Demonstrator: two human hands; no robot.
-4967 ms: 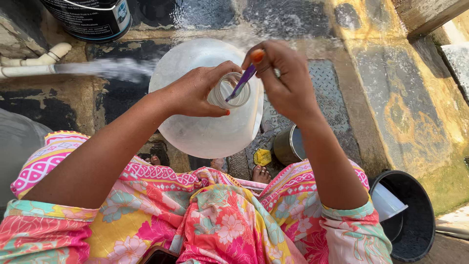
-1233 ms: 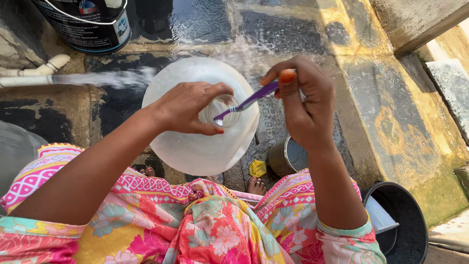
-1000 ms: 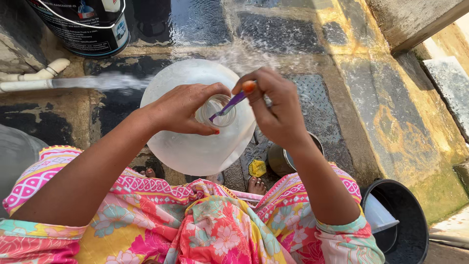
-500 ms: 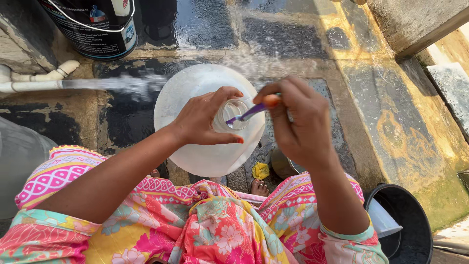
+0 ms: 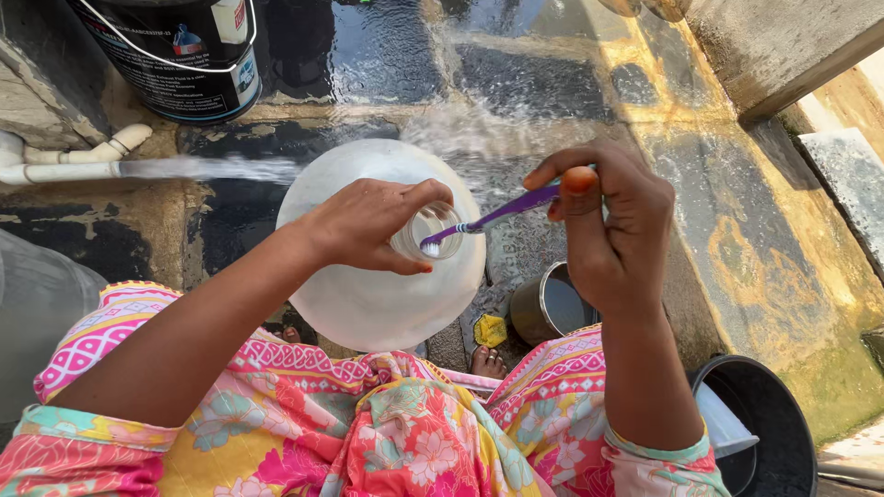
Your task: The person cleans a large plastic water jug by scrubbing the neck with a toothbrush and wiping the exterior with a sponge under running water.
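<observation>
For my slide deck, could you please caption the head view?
Left hand grips a large clear bottle's neck while right hand pokes a purple toothbrush inside.

- Loose floral garment (image 5: pixel 405 433) in pink, yellow and orange
- Patterned pink-and-white trim along its edges
- Short teal-edged sleeves, bare forearms
- Orange-painted nails on the right hand (image 5: pixel 612 230) and the left hand (image 5: pixel 368 225)

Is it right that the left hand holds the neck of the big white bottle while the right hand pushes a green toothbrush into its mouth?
Not quite: the toothbrush is purple, not green, as the head view shows. The rest holds: the left hand grips the neck of the big white bottle, and the right hand pushes the brush end into its mouth.
</observation>
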